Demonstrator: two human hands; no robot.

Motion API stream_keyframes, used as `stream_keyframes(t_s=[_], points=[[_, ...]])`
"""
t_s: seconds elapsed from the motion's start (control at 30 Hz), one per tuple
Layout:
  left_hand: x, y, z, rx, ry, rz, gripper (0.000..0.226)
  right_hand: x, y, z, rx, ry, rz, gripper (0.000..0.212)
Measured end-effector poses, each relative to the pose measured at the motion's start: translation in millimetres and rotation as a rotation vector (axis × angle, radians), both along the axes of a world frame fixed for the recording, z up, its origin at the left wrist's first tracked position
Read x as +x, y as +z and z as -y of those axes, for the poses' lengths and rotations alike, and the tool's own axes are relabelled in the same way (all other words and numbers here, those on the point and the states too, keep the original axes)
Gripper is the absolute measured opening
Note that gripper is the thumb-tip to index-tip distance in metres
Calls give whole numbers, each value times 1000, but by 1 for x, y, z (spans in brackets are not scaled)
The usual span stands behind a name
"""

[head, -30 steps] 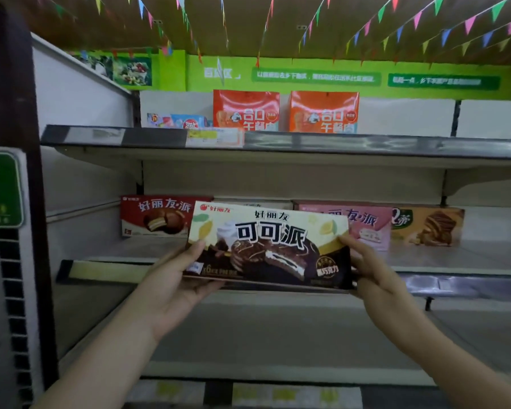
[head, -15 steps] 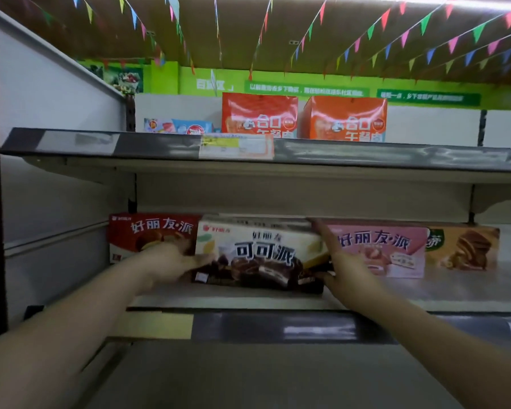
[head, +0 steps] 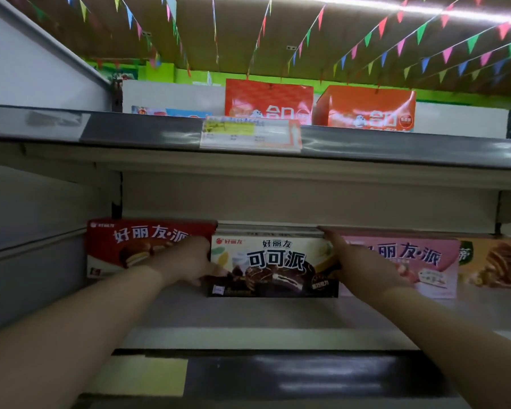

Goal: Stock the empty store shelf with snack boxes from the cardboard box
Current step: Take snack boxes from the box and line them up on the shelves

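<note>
Head view, nearest first: two bare forearms reach over the shelf [head: 248,320]. The left hand [head: 186,261] grips the left end of the cocoa pie box [head: 273,267], and the right hand [head: 363,270] grips its right end. It stands on the shelf between a red pie box [head: 136,246] and a pink pie box [head: 425,261], with a brown box [head: 496,264] further right. Above, orange cartons [head: 269,98] sit on the upper shelf [head: 396,146].
</note>
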State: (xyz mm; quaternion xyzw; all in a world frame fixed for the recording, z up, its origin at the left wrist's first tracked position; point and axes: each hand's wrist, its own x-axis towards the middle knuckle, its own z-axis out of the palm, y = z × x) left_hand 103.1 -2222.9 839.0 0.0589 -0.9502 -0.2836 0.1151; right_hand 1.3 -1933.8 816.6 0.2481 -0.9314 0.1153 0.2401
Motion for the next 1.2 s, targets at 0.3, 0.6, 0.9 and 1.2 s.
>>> stream_keyframes(t_s=[0.3,0.6,0.9,1.2], points=[[-27,-10,11,-8,36,-50,39,9,11,22,247,-217,-271,54],[-25,-30,10,-77,71,-184,34,2,1,21,252,-301,-321,51],[1,-10,-17,-525,222,-133,30,15,9,19,316,-283,-302,62],[61,6,-129,-740,4,-183,31,107,20,-27,265,-183,-75,57]])
